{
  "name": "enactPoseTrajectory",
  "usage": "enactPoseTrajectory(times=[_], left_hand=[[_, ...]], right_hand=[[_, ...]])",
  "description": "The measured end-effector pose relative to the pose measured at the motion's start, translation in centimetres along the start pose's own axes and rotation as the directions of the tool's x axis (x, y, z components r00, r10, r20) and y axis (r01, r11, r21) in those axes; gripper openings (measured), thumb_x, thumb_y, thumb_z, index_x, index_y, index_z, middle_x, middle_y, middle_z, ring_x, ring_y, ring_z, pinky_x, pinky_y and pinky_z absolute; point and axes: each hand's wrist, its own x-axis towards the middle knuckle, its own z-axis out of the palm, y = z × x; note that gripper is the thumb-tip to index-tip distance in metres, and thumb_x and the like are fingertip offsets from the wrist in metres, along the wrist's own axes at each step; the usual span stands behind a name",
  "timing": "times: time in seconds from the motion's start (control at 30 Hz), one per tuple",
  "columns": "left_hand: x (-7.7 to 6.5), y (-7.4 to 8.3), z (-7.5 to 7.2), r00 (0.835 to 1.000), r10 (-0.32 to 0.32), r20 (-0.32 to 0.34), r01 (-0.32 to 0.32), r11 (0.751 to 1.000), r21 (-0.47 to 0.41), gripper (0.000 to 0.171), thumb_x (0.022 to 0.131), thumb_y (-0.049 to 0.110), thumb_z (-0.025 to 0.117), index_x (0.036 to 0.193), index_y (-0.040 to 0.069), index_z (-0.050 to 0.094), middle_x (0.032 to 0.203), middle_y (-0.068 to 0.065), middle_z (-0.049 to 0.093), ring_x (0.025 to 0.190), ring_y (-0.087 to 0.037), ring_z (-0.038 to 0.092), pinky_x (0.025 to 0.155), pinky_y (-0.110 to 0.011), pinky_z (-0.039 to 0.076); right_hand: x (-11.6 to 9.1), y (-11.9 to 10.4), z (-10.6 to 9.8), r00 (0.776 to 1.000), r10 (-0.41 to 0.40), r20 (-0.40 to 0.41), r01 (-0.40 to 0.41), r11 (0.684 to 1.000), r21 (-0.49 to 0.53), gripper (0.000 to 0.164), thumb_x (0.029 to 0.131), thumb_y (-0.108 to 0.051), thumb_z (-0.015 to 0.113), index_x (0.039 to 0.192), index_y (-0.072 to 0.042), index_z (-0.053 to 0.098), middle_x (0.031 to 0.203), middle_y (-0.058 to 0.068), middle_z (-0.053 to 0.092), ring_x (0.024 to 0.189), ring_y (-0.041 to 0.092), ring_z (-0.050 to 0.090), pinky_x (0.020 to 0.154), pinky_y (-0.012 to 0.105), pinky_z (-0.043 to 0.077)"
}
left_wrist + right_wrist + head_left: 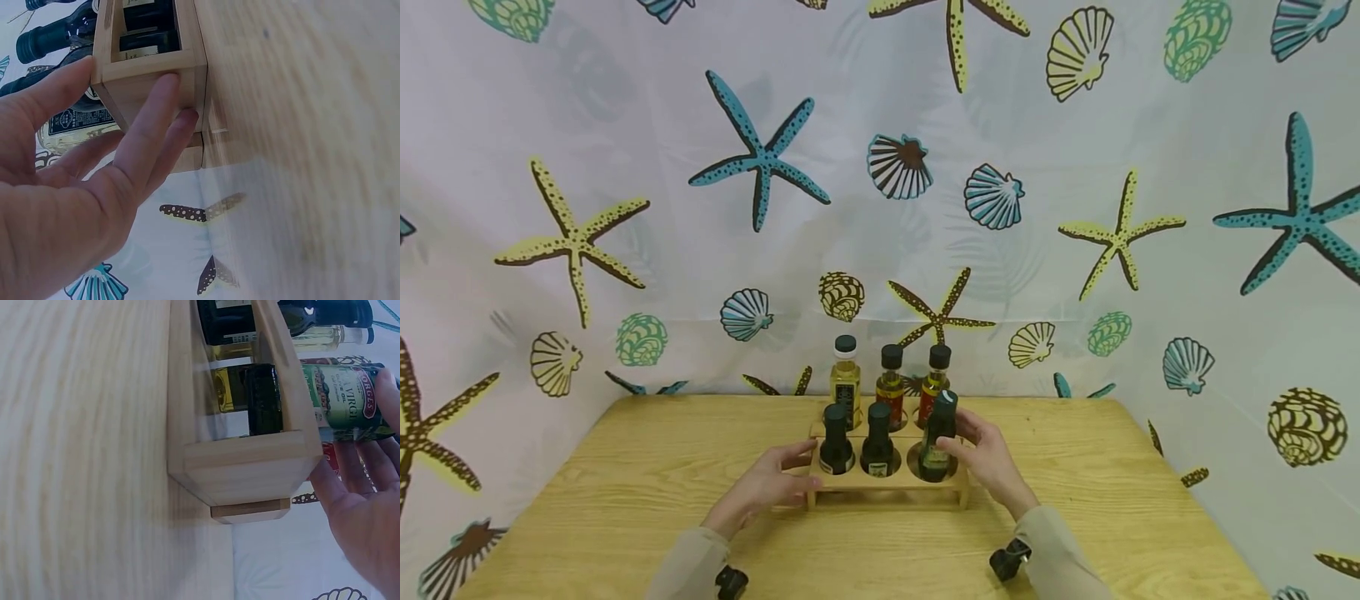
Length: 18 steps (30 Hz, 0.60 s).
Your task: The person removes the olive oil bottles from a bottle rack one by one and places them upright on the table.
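pale sleeves (688,568) with black wrist devices (1009,558) lie nearest the head camera, the forearms reaching toward a two-row wooden rack (906,483) on the table (700,450). the left hand (767,483) is spread against the rack's left end, thumb at the upper edge and fingers laid on the end panel, which seems to brace the frame against sliding. the right hand (988,458) pinches a dark green bottle (934,450) between thumb and fingers, above the rack's top board; that grip likely steadies the bottle, which leans slightly toward the right, its base down inside the right front hole. two dark bottles (877,442) occupy the other front holes, kept upright by the board around their bodies. behind them stand a pale oil bottle (846,379) and two red-labelled bottles (891,387), probably set at the back so that their caps show over the front row. every cap points up, presumably against leaks. a patterned sheet (850,242) hangs beyond the table
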Motion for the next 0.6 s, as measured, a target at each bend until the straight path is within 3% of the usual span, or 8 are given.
enactPoseTrajectory(times=[0.3,0.6], left_hand=[[0.1,0.1,0.1,0.999,0.005,0.04,-0.005,1.0,-0.009,0.071,0.089,0.015,0.072,0.151,0.008,0.039,0.148,-0.033,0.037,0.115,-0.037,0.062,0.084,-0.049,0.059],[0.3,0.1,0.3,1.0,-0.019,0.014,0.02,1.0,-0.013,0.071,0.088,0.011,0.072,0.151,0.011,0.039,0.148,-0.032,0.038,0.114,-0.036,0.062,0.083,-0.05,0.059]], right_hand=[[0.1,-1.0,-1.2,0.998,-0.039,-0.04,0.04,0.999,0.033,0.057,0.091,-0.016,0.072,0.143,-0.01,0.051,0.136,0.016,0.06,0.129,0.029,0.054,0.103,0.045,0.049],[0.2,-1.8,-2.5,0.999,-0.016,-0.037,0.019,0.995,0.102,0.061,0.092,-0.01,0.069,0.148,-0.009,0.044,0.142,0.02,0.053,0.13,0.035,0.052,0.099,0.043,0.053]])
